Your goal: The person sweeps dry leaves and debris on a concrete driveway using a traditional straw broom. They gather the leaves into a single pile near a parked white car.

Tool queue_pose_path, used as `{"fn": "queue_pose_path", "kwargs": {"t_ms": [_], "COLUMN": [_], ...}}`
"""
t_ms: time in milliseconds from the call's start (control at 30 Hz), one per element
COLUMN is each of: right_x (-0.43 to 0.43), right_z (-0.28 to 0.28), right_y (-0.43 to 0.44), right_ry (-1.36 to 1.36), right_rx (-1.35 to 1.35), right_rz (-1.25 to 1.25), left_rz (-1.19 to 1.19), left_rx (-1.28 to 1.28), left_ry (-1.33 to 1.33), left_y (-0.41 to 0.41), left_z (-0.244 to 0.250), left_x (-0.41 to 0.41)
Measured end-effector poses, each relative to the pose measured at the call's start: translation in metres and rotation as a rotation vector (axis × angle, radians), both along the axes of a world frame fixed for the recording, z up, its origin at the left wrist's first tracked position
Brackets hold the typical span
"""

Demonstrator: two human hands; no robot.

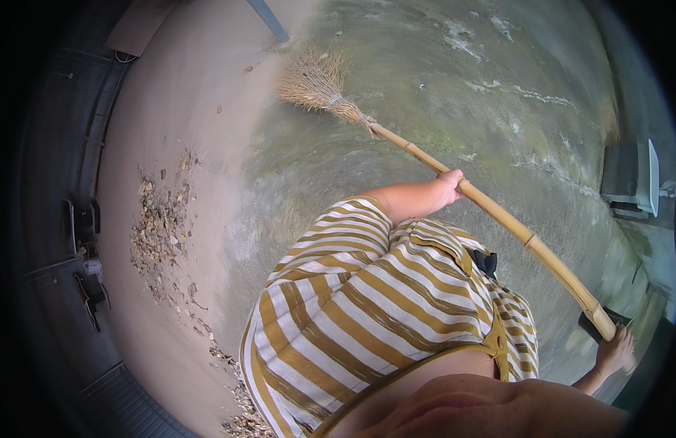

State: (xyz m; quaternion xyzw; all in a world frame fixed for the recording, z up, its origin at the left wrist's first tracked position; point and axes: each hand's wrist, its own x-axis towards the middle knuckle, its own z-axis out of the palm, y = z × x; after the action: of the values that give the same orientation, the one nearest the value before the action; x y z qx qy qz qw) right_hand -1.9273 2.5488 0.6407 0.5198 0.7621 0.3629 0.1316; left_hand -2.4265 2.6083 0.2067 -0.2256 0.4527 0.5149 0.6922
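A long bamboo-handled twig broom (502, 216) slants across the view. Its twig head (316, 79) lies at the upper middle, over the border between pale and greenish concrete. My left hand (451, 185) is closed around the upper part of the handle, below the bound twigs. Near the handle's far end at lower right, my right hand (617, 347) grips the bamboo. Dry leaves (160, 224) lie in a loose pile on the pale floor at left, and more leaves (247, 413) trail down beside my striped shirt. The broom head is apart from both groups.
A bluish-grey post (269, 21) stands just above the broom head. At the right edge is a grey container (628, 175) with a pale rim, by a wall. A dark object (589, 327) is behind the handle near my right hand. Dark items (86, 219) line the left side.
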Motion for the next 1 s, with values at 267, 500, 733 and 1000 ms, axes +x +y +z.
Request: {"fn": "queue_pose_path", "kwargs": {"t_ms": [267, 500, 733, 1000], "right_x": [-0.273, -0.510, -0.657, -0.751], "right_z": [-0.029, -0.009, -0.026, -0.105], "right_y": [0.033, 0.000, -0.049, -0.153], "right_ry": [0.106, 0.136, 0.086, 0.097], "right_rx": [-0.022, -0.002, -0.185, -0.472], "right_rz": [0.414, 1.016, 1.408, 1.764], "left_rz": [0.427, 0.960, 1.371, 1.681], "left_rx": [-0.056, -0.089, -0.200, -0.508], "left_ry": [0.140, 0.175, 0.169, 0.097], "left_y": [-0.122, -0.323, -0.522, -0.722], "left_z": [-0.027, -0.024, -0.041, -0.076], "left_x": [-0.255, -0.391, -0.358, -0.232]}}
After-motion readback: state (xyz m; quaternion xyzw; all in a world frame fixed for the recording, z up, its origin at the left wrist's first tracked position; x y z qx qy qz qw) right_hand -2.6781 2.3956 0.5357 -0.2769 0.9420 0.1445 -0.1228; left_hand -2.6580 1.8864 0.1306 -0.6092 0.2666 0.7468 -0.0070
